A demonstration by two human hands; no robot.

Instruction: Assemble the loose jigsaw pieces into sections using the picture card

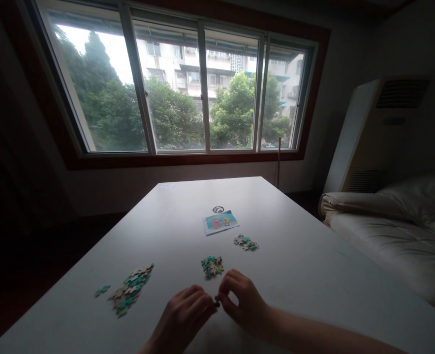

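Observation:
My left hand (185, 314) and my right hand (246, 304) meet low over the near part of the white table. Between their fingertips is a small dark green jigsaw puzzle piece (216, 301), pinched from both sides. Whether it is one piece or two joined is too small to tell. Just beyond my fingers lies a pile of multicoloured puzzle pieces (212, 266). Off to the left, a larger heap of green and beige pieces (131, 290) spreads out, with a few loose green pieces (102, 291) beside it.
A small heap of pieces (246, 242) lies right of centre on the white table (173, 231). Farther back are a picture card (220, 222) and a round dark-rimmed object (218, 209). A sofa (390, 241) stands to the right, windows (176, 88) beyond the table.

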